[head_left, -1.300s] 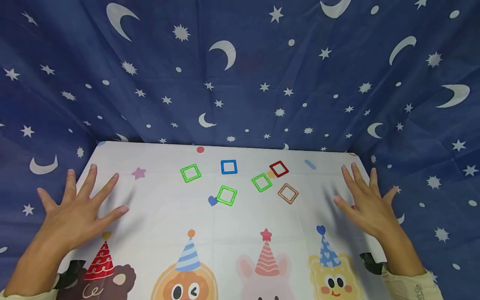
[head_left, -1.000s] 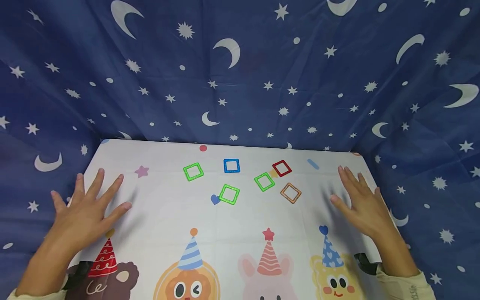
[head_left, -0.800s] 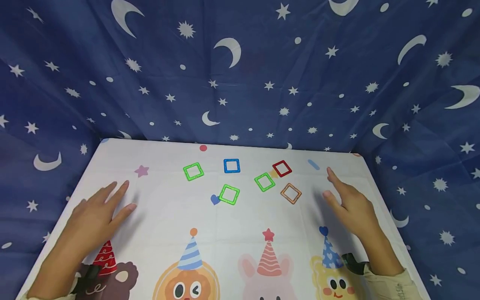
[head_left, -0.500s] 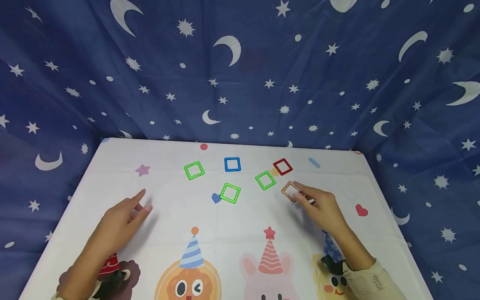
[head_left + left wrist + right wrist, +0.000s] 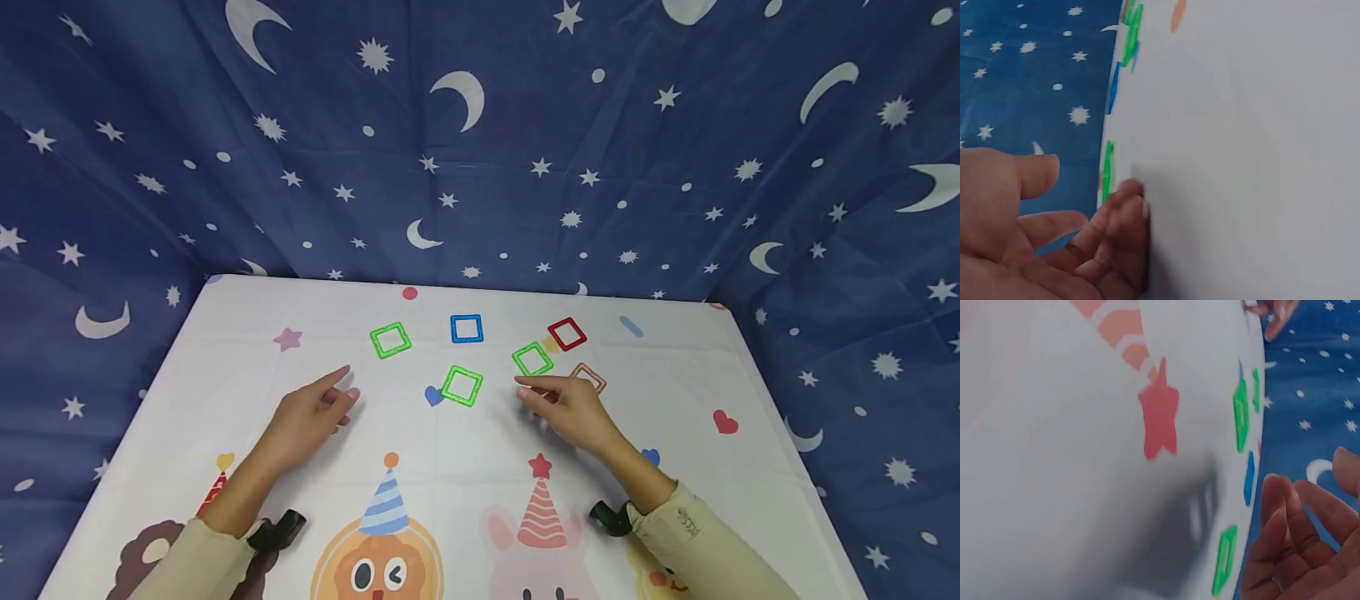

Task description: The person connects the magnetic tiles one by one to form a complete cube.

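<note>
In the head view my left hand (image 5: 309, 418) hovers above the white tabletop, index finger extended, thumb apart and other fingers bent. Nothing is in it. Nearest it lie a green square ring (image 5: 395, 349) and another green ring (image 5: 456, 400) beside a printed heart. My right hand (image 5: 573, 410) hangs near the middle, thumb and index a little apart and holding nothing; it partly covers an orange-brown square ring (image 5: 594, 374). Just beyond its fingertips is a third green ring (image 5: 523, 350). A red ring (image 5: 576, 343) and a blue ring (image 5: 468, 340) lie further back.
The white cloth (image 5: 360, 517) is printed with party-hat animals, stars and hearts. Dark blue fabric (image 5: 510, 217) with moons and stars rises behind the table and on both sides. Black wrist mounts (image 5: 277, 532) sit at both sleeves.
Both hands have come inward from the table's sides, their spread fingers drawing together. The right hand has passed over the orange-brown ring. The rings have stayed in place.
</note>
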The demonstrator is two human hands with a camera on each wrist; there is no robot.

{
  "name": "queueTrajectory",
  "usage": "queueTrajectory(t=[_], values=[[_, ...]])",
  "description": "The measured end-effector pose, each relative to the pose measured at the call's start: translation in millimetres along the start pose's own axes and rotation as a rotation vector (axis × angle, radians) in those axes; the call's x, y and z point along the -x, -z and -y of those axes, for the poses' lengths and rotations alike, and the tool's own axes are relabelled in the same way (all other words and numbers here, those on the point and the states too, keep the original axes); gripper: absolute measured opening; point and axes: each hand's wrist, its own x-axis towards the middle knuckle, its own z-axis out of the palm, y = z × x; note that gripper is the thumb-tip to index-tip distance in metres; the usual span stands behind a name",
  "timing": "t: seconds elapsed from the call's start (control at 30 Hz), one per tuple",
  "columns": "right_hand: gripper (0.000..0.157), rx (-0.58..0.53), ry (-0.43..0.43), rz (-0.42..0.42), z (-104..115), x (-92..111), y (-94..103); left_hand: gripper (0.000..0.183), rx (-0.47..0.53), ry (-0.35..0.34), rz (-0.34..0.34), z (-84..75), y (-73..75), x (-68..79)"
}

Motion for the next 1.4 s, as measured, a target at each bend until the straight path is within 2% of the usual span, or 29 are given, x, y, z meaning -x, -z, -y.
queueTrajectory(t=[0.37, 0.73, 0.9, 1.13, 1.4], values=[[0.035, 0.002, -0.043, 0.026, 15, -33, -32.4, 0.066, 0.097, 0.104, 0.047, -8.1, -3.8, -48.3], [0.035, 0.019, -0.118, 0.005, 19, -61, -45.7, 0.064, 0.105, 0.053, 0.057, -12.8, -5.3, -83.3], [0.034, -0.003, -0.167, 0.013, 19, -70, -49.0, 0.060, 0.135, 0.102, 0.096, -11.9, -0.5, -91.9], [0.029, -0.018, -0.220, 0.031, 17, -78, -52.2, 0.054, 0.229, 0.164, 0.107, -8.6, 3.2, -98.8], [0.022, 0.045, -0.208, 0.019, 17, -81, -54.6, 0.054, 0.239, 0.184, 0.138, -9.4, 3.1, -102.9]])
